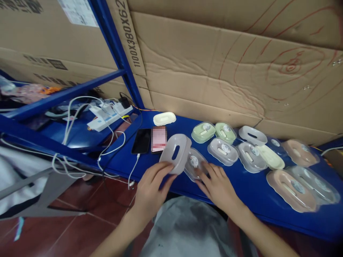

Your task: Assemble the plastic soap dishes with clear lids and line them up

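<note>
My left hand (151, 184) grips the near end of a grey-lilac soap dish (182, 153), which is tilted up and has an oval slot in it. Just to its right, the fingers of my right hand (218, 180) are closed on a clear plastic cover (191, 167) with a round label. The cover is beside the dish and partly behind it. To the right sit covered soap dishes: a grey one (218, 152), another grey one (250, 162) and a green one (202, 134).
A cream tray (164, 119) lies at the back of the blue table (241, 192). Two phones, one black (141, 141) and one lit (159, 138), rest left of my hands, with a white cable nearby. Further left is a power strip (107, 117). Pinkish covered dishes (284, 185) stand right; cardboard (187, 64) rises behind.
</note>
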Action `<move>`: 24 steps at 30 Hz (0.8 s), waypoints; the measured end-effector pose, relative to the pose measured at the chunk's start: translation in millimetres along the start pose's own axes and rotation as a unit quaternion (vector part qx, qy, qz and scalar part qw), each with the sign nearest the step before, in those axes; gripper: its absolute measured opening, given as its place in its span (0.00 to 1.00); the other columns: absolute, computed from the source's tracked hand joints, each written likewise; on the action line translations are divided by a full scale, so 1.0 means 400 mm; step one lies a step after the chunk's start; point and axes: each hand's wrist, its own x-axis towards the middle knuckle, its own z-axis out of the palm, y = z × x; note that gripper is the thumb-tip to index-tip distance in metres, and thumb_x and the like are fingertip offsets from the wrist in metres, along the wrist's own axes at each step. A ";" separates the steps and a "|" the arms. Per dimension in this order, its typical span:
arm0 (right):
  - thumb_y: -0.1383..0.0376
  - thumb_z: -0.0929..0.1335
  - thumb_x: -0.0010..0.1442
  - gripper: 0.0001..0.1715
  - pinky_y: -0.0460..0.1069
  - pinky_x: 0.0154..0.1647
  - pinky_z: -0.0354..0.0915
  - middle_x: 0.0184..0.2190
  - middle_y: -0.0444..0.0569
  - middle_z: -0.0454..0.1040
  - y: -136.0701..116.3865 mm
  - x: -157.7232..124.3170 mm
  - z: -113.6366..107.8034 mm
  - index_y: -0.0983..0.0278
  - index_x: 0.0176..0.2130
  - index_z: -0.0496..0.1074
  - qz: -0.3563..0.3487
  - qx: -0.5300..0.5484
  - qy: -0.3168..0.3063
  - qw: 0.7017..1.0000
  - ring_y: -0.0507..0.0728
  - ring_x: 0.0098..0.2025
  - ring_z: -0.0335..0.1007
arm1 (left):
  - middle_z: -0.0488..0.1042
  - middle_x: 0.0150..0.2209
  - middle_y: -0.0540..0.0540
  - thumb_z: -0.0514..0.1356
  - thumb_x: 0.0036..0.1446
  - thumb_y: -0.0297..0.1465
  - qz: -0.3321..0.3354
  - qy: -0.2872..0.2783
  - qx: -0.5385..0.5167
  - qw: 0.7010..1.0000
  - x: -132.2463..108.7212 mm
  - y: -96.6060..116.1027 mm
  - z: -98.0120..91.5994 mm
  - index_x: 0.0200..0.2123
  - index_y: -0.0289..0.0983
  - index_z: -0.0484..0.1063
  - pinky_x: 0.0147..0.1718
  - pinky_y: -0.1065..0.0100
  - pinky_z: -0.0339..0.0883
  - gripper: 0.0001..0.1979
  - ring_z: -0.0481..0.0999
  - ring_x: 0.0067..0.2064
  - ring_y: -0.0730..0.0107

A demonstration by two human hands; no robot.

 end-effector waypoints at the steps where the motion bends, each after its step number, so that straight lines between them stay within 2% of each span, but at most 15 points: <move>1: 0.61 0.68 0.73 0.19 0.61 0.52 0.73 0.59 0.61 0.76 0.005 0.035 0.013 0.62 0.61 0.74 -0.017 -0.008 -0.007 1.000 0.68 0.57 0.72 | 0.80 0.54 0.44 0.64 0.70 0.27 -0.001 0.010 -0.008 1.000 -0.027 0.007 -0.013 0.58 0.45 0.74 0.57 0.56 0.78 0.16 0.82 0.55 0.59; 3: 0.62 0.68 0.73 0.20 0.60 0.52 0.73 0.59 0.62 0.76 0.016 0.114 0.045 0.62 0.61 0.75 -0.041 -0.016 -0.025 0.999 0.68 0.56 0.73 | 0.80 0.54 0.44 0.64 0.69 0.24 -0.002 0.018 -0.019 1.000 -0.073 0.014 -0.021 0.59 0.45 0.74 0.58 0.57 0.78 0.18 0.82 0.56 0.59; 6: 0.68 0.70 0.70 0.24 0.59 0.53 0.72 0.58 0.61 0.77 0.040 0.239 0.101 0.62 0.63 0.74 -0.034 -0.008 -0.064 0.997 0.67 0.54 0.74 | 0.81 0.53 0.43 0.64 0.69 0.24 0.004 0.004 -0.015 1.000 -0.118 0.009 -0.003 0.59 0.44 0.74 0.56 0.57 0.80 0.18 0.82 0.55 0.58; 8: 0.68 0.70 0.70 0.27 0.59 0.56 0.72 0.56 0.60 0.78 0.061 0.316 0.135 0.64 0.66 0.72 -0.013 -0.004 -0.078 0.997 0.66 0.54 0.75 | 0.81 0.53 0.42 0.64 0.69 0.26 0.007 -0.010 -0.003 1.000 -0.133 0.001 0.016 0.58 0.43 0.74 0.56 0.56 0.80 0.16 0.82 0.55 0.58; 10: 0.67 0.67 0.74 0.25 0.58 0.60 0.69 0.56 0.62 0.78 0.086 0.384 0.163 0.70 0.67 0.70 0.005 -0.009 -0.080 0.997 0.64 0.56 0.75 | 0.81 0.53 0.41 0.63 0.70 0.26 0.007 -0.023 0.010 1.000 -0.138 -0.007 0.033 0.58 0.41 0.74 0.55 0.55 0.81 0.15 0.82 0.55 0.57; 12: 0.65 0.61 0.78 0.24 0.58 0.64 0.66 0.57 0.64 0.77 0.110 0.448 0.183 0.77 0.65 0.70 0.019 -0.017 -0.081 0.996 0.64 0.60 0.73 | 0.81 0.52 0.41 0.62 0.70 0.25 0.015 -0.039 0.018 0.999 -0.138 -0.010 0.046 0.57 0.40 0.73 0.56 0.52 0.81 0.14 0.82 0.55 0.56; 13: 0.63 0.60 0.79 0.25 0.58 0.65 0.65 0.58 0.63 0.76 0.118 0.480 0.192 0.78 0.63 0.71 0.025 -0.019 -0.082 0.996 0.64 0.61 0.73 | 0.81 0.52 0.41 0.61 0.70 0.24 0.022 -0.052 0.020 0.998 -0.136 -0.009 0.052 0.57 0.40 0.73 0.58 0.51 0.80 0.14 0.82 0.55 0.55; 16: 0.56 0.67 0.75 0.23 0.61 0.61 0.72 0.60 0.57 0.74 0.127 0.579 0.218 0.68 0.61 0.73 0.021 -0.017 -0.095 0.995 0.62 0.59 0.74 | 0.80 0.51 0.41 0.60 0.71 0.24 0.048 -0.094 0.014 0.994 -0.132 -0.005 0.069 0.55 0.38 0.73 0.61 0.46 0.78 0.12 0.81 0.58 0.54; 18: 0.55 0.72 0.72 0.24 0.62 0.56 0.75 0.60 0.55 0.74 0.117 0.643 0.237 0.63 0.61 0.72 0.007 -0.006 -0.109 0.994 0.61 0.56 0.75 | 0.79 0.51 0.40 0.61 0.70 0.26 0.055 -0.110 0.004 0.992 -0.130 -0.004 0.083 0.53 0.38 0.73 0.63 0.44 0.77 0.10 0.81 0.59 0.52; 21: 0.57 0.71 0.73 0.25 0.62 0.56 0.75 0.60 0.56 0.73 0.091 0.719 0.266 0.65 0.62 0.70 -0.006 0.021 -0.125 0.992 0.61 0.56 0.75 | 0.78 0.50 0.38 0.63 0.70 0.31 0.052 -0.108 -0.010 0.993 -0.129 -0.006 0.103 0.52 0.36 0.72 0.63 0.41 0.76 0.10 0.80 0.59 0.50; 24: 0.57 0.71 0.73 0.25 0.62 0.56 0.75 0.61 0.56 0.73 0.069 0.768 0.281 0.66 0.63 0.70 -0.007 0.064 -0.112 0.992 0.60 0.56 0.75 | 0.77 0.51 0.37 0.65 0.69 0.32 0.043 -0.111 -0.019 0.993 -0.131 -0.010 0.113 0.53 0.36 0.72 0.64 0.40 0.75 0.12 0.79 0.60 0.49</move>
